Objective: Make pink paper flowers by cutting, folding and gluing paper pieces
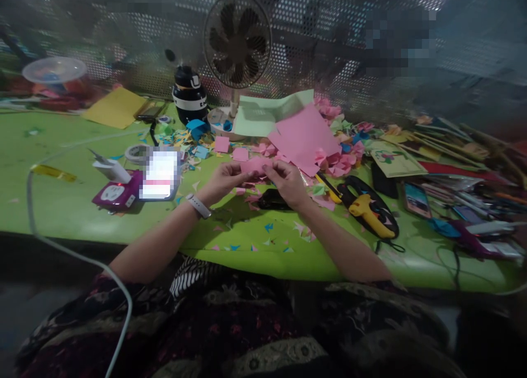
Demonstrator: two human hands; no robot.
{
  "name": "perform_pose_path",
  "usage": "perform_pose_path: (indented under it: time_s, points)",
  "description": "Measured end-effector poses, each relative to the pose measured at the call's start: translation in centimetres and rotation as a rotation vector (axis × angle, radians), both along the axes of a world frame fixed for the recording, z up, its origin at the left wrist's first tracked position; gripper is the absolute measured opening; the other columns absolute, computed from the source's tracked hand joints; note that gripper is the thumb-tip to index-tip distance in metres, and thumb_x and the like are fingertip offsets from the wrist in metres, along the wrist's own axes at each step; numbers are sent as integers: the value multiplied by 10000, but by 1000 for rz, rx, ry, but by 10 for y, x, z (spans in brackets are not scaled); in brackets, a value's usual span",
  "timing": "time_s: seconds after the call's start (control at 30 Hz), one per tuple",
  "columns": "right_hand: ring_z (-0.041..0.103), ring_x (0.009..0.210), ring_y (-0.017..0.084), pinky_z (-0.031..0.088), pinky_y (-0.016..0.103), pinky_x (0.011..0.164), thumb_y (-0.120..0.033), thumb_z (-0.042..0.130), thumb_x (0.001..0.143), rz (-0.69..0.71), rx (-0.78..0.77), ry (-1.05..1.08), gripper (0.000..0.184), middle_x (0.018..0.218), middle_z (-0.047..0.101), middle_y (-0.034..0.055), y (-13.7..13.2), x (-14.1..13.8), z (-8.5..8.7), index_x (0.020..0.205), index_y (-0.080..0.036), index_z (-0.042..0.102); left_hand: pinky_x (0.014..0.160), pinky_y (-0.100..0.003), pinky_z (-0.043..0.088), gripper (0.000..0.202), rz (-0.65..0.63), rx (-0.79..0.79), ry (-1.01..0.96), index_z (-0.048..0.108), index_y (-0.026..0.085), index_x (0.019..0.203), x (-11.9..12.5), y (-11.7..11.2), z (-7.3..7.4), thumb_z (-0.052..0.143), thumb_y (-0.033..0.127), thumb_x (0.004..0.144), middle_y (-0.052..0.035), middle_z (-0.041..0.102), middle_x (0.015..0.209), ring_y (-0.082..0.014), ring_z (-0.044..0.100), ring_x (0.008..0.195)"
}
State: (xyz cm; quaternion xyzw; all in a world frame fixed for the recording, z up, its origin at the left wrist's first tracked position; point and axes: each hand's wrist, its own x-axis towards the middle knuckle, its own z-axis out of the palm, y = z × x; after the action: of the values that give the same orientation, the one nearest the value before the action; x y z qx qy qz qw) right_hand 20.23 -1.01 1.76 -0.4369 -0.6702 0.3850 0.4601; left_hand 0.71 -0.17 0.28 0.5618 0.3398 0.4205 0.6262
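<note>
Between my two hands is a small piece of pink paper (pixel 254 165), held just above the green table (pixel 230 230). My left hand (pixel 228 178), with a pale band on its wrist, pinches the paper's left side. At the opposite side, my right hand (pixel 286 181) grips it between thumb and fingers. Beneath my right hand lies a black object (pixel 272 199), partly hidden. Pink paper squares (pixel 222 144) and a large pink sheet (pixel 307 136) rest just beyond my hands. Pink folded paper pieces (pixel 343 161) are heaped at the right of the sheet.
A fan (pixel 237 40) and a dark jug (pixel 190 98) stand at the back. On the left are a lit phone (pixel 160 174), a purple power strip (pixel 117 191) and a tape roll (pixel 138 153). A yellow glue gun (pixel 364 210) lies right. A white cable (pixel 78 252) crosses the left edge.
</note>
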Motion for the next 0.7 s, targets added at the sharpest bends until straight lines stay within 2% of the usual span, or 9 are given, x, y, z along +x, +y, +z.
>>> perform_pose_path:
  time_s: [0.17, 0.4, 0.63, 0.7]
  points:
    - [534, 688, 149, 520, 314, 688, -675, 686, 811, 16, 6, 3, 480, 708, 555, -10, 0, -2, 0, 701, -229, 546, 887, -377, 608, 417, 8, 7, -16, 755, 140, 1038, 1, 0, -1, 828, 444, 760, -122, 787, 1067, -233, 756, 988]
    - [500, 640, 132, 505, 304, 659, -656, 701, 809, 14, 34, -4, 465, 693, 551, -15, -2, -1, 4, 692, -226, 566, 898, -381, 610, 363, -2, 13, -11, 753, 139, 1020, 0, 2, -2, 818, 405, 782, -119, 783, 1085, -231, 754, 997]
    - [467, 632, 129, 457, 293, 629, -628, 692, 822, -14, 54, -31, 456, 666, 487, -26, 0, -1, 1, 684, -223, 534, 925, -400, 604, 387, -6, 21, -30, 753, 131, 973, 1, 2, -5, 838, 442, 759, -127, 783, 1076, -232, 754, 989]
    - [488, 647, 128, 459, 288, 629, -619, 721, 793, -41, 45, 14, 441, 700, 501, -26, 2, -1, 1, 745, -226, 526, 928, -407, 603, 412, -12, 32, -48, 754, 125, 970, 1, 3, -6, 841, 463, 751, -128, 786, 1049, -230, 757, 973]
